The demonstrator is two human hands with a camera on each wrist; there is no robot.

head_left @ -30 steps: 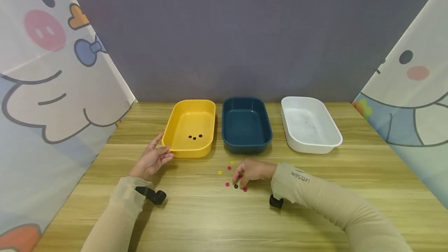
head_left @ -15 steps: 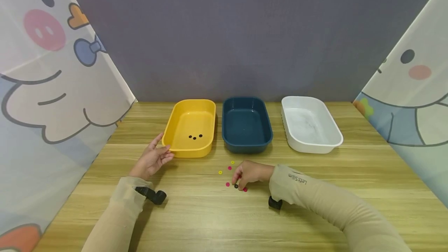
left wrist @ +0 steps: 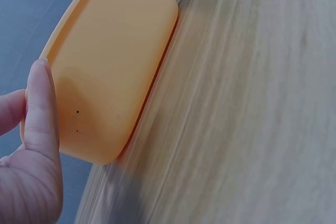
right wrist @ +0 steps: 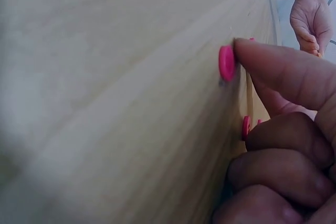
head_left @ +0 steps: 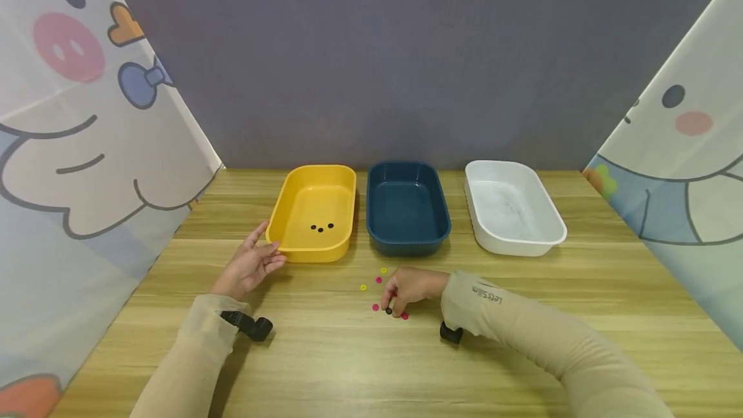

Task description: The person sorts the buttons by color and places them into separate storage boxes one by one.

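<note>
On the wooden table (head_left: 325,360), a black button (head_left: 389,311) is seen between the thumb and forefinger tips of the right hand (head_left: 411,285), which are set narrowly apart; whether it is pinched cannot be told. That button is shown only by the head view. In the right wrist view, a pink button (right wrist: 226,63) is shown large, just beside a fingertip, though contact cannot be judged; another pink button (right wrist: 246,128) is partly hidden by the curled fingers. Two yellow buttons (head_left: 363,288) are shown near this hand by the head view.

The near left corner of the yellow tray (head_left: 313,255) is touched by the left hand (head_left: 248,268), its fingers spread. Three black buttons (head_left: 320,229) inside are revealed from the head. In the left wrist view, two dark specks (left wrist: 77,112) cannot be identified, and the blue tray (head_left: 409,248) is cut to a dark corner. The white tray (head_left: 516,248) is seen whole from the head; both sleeves (head_left: 180,366) are cut off below.
</note>
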